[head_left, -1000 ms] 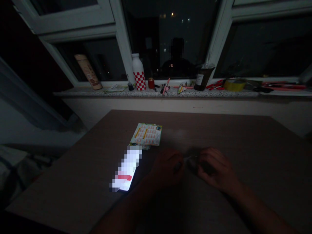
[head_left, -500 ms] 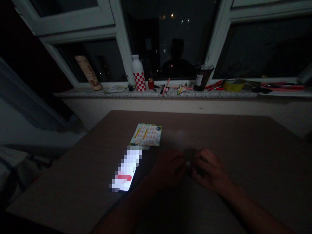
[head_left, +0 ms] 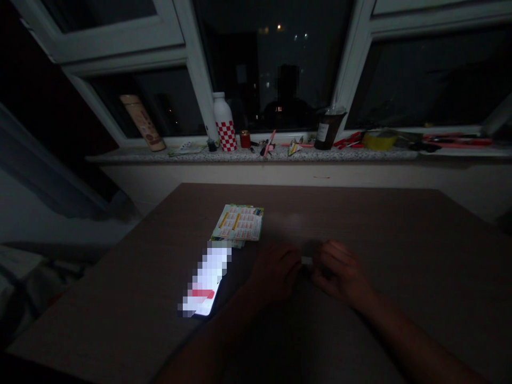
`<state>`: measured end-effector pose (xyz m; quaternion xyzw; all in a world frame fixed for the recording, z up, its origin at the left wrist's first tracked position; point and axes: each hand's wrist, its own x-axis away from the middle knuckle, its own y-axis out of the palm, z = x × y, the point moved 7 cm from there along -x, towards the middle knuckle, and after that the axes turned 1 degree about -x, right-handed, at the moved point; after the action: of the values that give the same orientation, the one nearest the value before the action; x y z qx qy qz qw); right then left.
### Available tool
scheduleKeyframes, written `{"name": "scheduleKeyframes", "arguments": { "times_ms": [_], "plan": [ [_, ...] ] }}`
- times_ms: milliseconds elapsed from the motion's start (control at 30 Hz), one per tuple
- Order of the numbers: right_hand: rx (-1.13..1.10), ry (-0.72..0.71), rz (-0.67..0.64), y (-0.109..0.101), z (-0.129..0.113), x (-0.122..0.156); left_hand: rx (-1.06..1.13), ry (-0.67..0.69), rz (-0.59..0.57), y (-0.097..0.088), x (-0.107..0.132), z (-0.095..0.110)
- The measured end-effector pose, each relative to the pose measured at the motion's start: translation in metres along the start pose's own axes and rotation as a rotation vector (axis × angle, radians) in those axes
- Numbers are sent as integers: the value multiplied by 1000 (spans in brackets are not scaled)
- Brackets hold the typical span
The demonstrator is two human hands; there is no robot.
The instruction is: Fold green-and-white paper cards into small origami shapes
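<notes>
In the dim light, my left hand (head_left: 276,271) and my right hand (head_left: 336,269) face each other low over the table. Between their fingertips shows a small pale piece (head_left: 306,260), too dark and small to name. The fingers of both hands are curled and closed, and each hand's tips meet an end of that piece. Left of my left hand lies a phone (head_left: 206,282) with its screen lit. Just beyond the phone is a small stack of printed cards (head_left: 239,223) with rows of reddish print.
The brown table (head_left: 380,218) reaches to the wall under a window. On the stone sill (head_left: 176,157) stand a tan bottle (head_left: 143,122), a white bottle with red checks (head_left: 225,122), a red jar (head_left: 245,140), a dark drink cup (head_left: 328,129) and a yellow tape roll (head_left: 380,141).
The pale piece between my fingertips shows more plainly, and my hands have shifted slightly. The whole view has moved a little; phone and cards lie as before.
</notes>
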<state>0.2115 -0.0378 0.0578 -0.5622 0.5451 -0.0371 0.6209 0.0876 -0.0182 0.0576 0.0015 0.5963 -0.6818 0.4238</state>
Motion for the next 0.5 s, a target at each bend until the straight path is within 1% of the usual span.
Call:
{"name": "scheduleKeyframes", "arguments": {
  "times_ms": [133,267,400,500],
  "plan": [
    [-9,21,36,-4,10,1,-32,-35,36,-7,0,-10],
    [-25,47,55,-6,17,2,-36,-73,37,-11,3,-17],
    [-27,46,69,-5,15,1,-26,-98,78,-11,3,-16],
    [-15,28,52,-2,8,-1,-16,-88,97,-10,2,-11]
  ]
}}
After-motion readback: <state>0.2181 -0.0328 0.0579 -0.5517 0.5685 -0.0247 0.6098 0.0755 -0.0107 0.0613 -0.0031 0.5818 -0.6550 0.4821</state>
